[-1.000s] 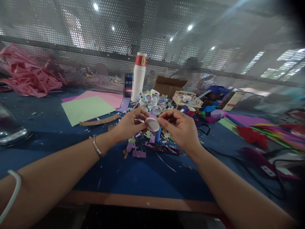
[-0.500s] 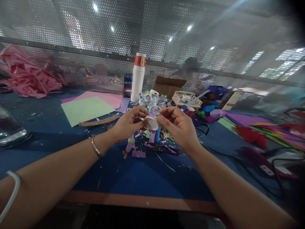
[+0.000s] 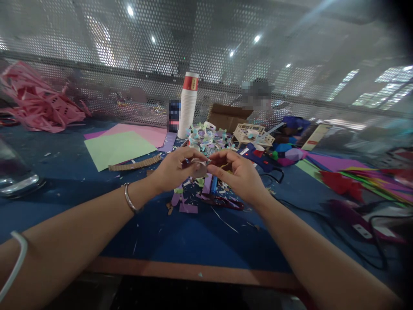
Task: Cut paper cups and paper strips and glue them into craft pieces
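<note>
Between my two hands is a small white paper ring (image 3: 200,170), which looks like a cut paper-cup rim. My left hand (image 3: 177,170) pinches its left side between thumb and fingers. On the other side, the fingers and thumb of my right hand (image 3: 240,175) close on its right edge; my fingers hide part of it. Just beyond stand several similar rings (image 3: 206,133) with green and blue paper cut-outs. Beneath my hands lie purple paper pieces (image 3: 188,209), a blue stick-like item (image 3: 214,185) and dark-handled scissors (image 3: 222,201) among scraps.
A tall stack of paper cups (image 3: 188,105) stands behind the rings. Green paper (image 3: 119,148) and a corrugated cardboard strip (image 3: 135,163) lie left. To the right are a dark blue tool (image 3: 258,156), a wooden model (image 3: 253,134) and a black cable (image 3: 325,224). A glass container (image 3: 19,181) is far left.
The paper ring has turned in my fingers and its opening shows less. My right hand has lowered slightly, uncovering more of the dark blue tool.
</note>
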Demonstrator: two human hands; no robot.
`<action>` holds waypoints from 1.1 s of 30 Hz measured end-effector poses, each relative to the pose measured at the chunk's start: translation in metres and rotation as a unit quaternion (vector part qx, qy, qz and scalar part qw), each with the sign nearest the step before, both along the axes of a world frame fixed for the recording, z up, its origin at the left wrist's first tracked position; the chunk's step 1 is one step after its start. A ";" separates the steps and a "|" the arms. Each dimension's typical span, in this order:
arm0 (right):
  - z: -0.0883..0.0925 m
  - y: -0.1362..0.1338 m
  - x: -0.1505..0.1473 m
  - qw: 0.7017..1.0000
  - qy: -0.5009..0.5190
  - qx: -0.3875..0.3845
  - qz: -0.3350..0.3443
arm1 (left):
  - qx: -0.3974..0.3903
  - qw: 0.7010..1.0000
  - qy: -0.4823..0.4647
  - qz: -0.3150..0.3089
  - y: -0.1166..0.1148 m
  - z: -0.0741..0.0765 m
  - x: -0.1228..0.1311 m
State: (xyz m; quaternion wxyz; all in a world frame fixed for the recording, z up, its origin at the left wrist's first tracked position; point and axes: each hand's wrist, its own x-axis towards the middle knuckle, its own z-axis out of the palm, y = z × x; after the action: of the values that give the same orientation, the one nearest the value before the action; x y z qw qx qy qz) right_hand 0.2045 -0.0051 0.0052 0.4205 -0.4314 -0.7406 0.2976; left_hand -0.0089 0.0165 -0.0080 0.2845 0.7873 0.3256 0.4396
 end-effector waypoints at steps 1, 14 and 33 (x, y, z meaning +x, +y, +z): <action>0.000 0.000 -0.001 1.000 -0.006 -0.001 0.003 | -0.001 1.000 0.001 -0.006 -0.002 0.001 0.000; 0.000 0.000 0.002 0.998 0.056 -0.031 0.010 | -0.161 0.976 -0.144 -0.022 0.000 0.006 -0.002; 0.022 0.026 0.072 0.904 -0.281 0.176 -0.272 | -0.312 0.912 -0.268 0.012 0.020 -0.011 -0.003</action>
State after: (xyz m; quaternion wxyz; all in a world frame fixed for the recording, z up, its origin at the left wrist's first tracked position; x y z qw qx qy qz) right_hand 0.2761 0.0214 0.0272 0.3286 -0.6008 -0.7222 -0.0967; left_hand -0.0123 0.0363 -0.0186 0.5869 0.5075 0.3669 0.5131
